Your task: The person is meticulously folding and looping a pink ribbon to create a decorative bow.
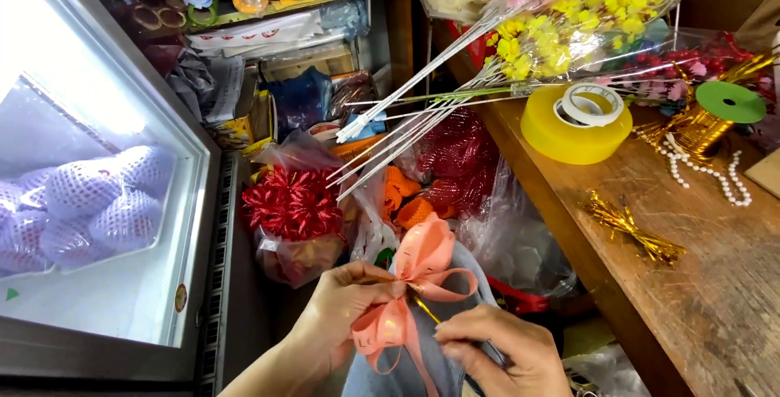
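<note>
Ribbon bow (414, 283), salmon-pink and looped, pinched at its centre by both hands.

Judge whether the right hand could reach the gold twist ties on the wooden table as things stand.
Probably yes: the gold twist ties lie uncovered on the table, but the right hand is pinching the bow's gold wire.

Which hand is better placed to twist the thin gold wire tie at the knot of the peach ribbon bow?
Likely right hand: its fingertips pinch the gold wire tie; left hand grips the peach ribbon bow.
</note>
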